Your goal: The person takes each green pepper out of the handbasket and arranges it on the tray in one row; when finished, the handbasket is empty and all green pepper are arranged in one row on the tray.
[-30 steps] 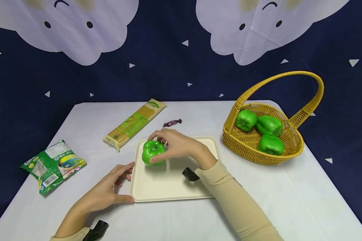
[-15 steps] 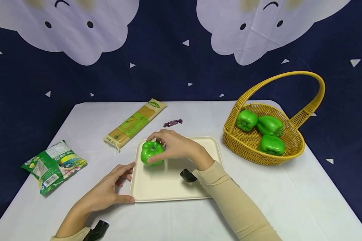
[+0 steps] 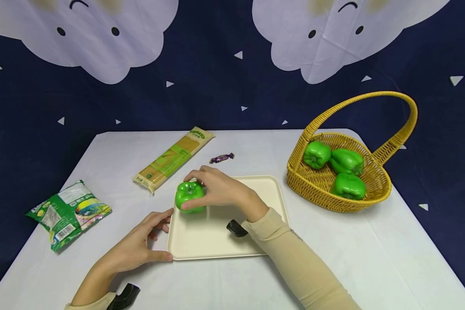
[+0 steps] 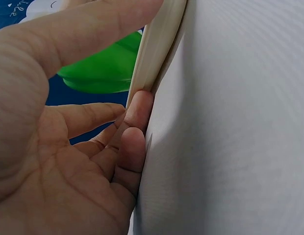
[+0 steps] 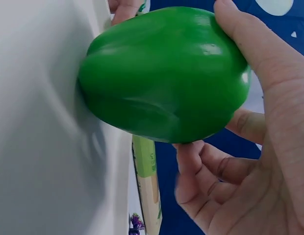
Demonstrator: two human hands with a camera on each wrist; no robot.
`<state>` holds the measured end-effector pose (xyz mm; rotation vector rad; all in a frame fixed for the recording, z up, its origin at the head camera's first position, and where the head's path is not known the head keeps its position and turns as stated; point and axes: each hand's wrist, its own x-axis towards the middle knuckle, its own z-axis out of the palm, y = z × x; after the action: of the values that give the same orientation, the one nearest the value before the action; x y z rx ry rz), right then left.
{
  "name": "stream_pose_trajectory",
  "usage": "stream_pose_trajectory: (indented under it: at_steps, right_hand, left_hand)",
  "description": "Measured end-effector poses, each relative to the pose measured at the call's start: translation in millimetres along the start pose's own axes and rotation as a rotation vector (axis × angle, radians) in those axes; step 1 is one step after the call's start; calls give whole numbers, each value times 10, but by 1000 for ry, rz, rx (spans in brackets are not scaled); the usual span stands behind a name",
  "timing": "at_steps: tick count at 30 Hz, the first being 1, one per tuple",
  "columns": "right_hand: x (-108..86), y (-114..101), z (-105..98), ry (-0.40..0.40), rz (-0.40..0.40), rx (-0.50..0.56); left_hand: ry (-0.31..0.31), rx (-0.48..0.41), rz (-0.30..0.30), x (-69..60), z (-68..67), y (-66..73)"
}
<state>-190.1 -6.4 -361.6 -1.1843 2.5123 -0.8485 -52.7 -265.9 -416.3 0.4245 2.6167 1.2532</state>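
Observation:
My right hand (image 3: 222,189) holds a shiny green bell pepper (image 3: 187,197) by its sides, thumb on the near side and fingers at the back. The pepper is upright over the left back corner of a cream rectangular tray (image 3: 224,237). In the right wrist view the lower end of the bell pepper (image 5: 166,73) seems to touch the tray. My left hand (image 3: 135,245) lies at the tray's left edge, thumb at the near corner and fingers further back. The left wrist view shows its fingertips against the rim of the tray (image 4: 154,49).
At the right stands a yellow wicker basket (image 3: 314,193) with a tall handle and three green bell peppers (image 3: 346,161). A noodle packet (image 3: 174,159) and a purple-wrapped candy (image 3: 221,158) lie behind the tray. A green snack bag (image 3: 69,215) is at the left.
My right hand has moved the bell pepper a little to the left, toward the tray's left edge. The left hand and the tray have stayed in place.

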Motion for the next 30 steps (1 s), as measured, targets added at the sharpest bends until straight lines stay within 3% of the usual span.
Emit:
stream_pose_trajectory:
  at_steps: [16,30]
  right_hand:
    - [40,-9,35,32,-40,-73]
    - [0,-5,18,-13,-36,-76]
  left_hand:
    - [4,-1,24,-5,-1,-16]
    - [-1,6,22,-1,-7,-11]
